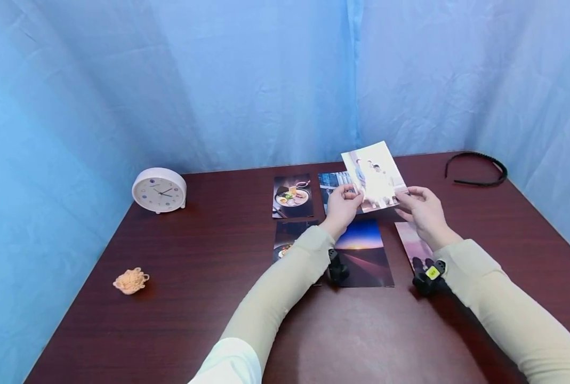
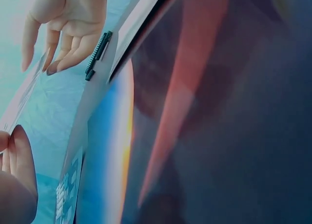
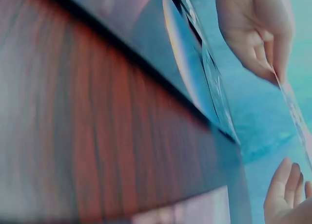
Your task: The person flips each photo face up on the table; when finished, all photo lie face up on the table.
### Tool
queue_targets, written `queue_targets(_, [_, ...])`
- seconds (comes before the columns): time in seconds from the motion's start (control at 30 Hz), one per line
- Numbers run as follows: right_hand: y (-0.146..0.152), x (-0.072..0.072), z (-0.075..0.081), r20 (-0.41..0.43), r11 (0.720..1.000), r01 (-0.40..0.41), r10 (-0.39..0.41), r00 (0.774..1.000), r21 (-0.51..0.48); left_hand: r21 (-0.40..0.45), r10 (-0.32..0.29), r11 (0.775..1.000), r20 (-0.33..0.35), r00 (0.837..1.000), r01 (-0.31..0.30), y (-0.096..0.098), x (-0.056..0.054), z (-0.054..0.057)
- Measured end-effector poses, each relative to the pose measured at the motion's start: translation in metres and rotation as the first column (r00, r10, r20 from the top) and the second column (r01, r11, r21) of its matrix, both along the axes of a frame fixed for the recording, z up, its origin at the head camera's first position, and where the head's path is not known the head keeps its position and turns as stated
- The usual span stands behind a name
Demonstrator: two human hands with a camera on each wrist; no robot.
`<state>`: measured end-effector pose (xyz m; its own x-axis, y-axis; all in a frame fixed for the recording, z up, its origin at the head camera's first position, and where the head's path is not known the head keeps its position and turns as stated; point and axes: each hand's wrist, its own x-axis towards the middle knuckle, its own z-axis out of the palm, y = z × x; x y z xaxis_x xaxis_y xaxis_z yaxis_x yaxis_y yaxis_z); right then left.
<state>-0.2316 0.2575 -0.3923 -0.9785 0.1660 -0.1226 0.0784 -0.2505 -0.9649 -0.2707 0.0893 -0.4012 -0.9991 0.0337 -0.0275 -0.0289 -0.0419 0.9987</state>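
Note:
A glossy photo print [image 1: 375,176] of several people in pale clothes is held up, tilted, above the back of the table. My left hand [image 1: 343,207] pinches its lower left corner between thumb and fingers. At the lower right corner, my right hand [image 1: 424,213] grips the edge. Seen from the left wrist, the print [image 2: 23,95] appears nearly edge-on between both hands. Under it lies a bluish photo [image 1: 330,186], partly covered. Below my left wrist is a sunset road photo [image 1: 363,256], and a pink-purple photo [image 1: 411,240] lies beneath my right hand.
A ramen photo [image 1: 291,196] lies left of the hands; another dark food photo [image 1: 285,234] is partly hidden by my left sleeve. A white clock [image 1: 160,190] stands at the back left, a small peach-coloured basket-like item [image 1: 131,281] nearer. A black headband [image 1: 481,184] rests at the back right.

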Motion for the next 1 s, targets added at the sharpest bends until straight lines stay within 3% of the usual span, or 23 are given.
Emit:
queue_targets(0.13, [0.012, 0.002, -0.001, 0.017, 0.997, -0.076, 0.075, 0.997, 0.032, -0.060, -0.060, 0.996, -0.003, 0.998, 0.060, -0.006, 0.001, 0.000])
queue_targets(0.27, [0.020, 0.002, -0.003, 0.032, 0.978, -0.169, 0.166, 0.986, 0.125, -0.079, -0.093, 0.993, -0.005, 0.996, 0.093, -0.010, 0.003, 0.000])
queue_targets(0.43, [0.023, 0.004, -0.005, 0.088, 0.892, -0.277, 0.264, 0.961, 0.356, -0.093, -0.135, 0.986, 0.011, 0.991, 0.135, -0.013, 0.008, 0.000])
queue_targets(0.57, [0.020, 0.005, -0.005, 0.104, 0.845, -0.299, 0.283, 0.954, 0.444, -0.097, -0.166, 0.981, 0.026, 0.986, 0.168, -0.014, 0.012, -0.002])
queue_targets(0.77, [0.021, 0.007, -0.006, 0.088, 0.838, -0.268, 0.257, 0.962, 0.476, 0.029, -0.223, 0.975, 0.072, 0.972, 0.221, -0.013, 0.018, -0.004])
queue_targets(0.87, [0.023, 0.006, -0.005, 0.069, 0.856, -0.250, 0.245, 0.967, 0.453, 0.077, -0.249, 0.967, 0.095, 0.964, 0.242, -0.012, 0.021, -0.004])
queue_targets(1.0, [0.026, 0.006, -0.004, 0.037, 0.885, -0.233, 0.239, 0.970, 0.403, 0.076, -0.251, 0.967, 0.112, 0.961, 0.244, -0.011, 0.024, -0.003])
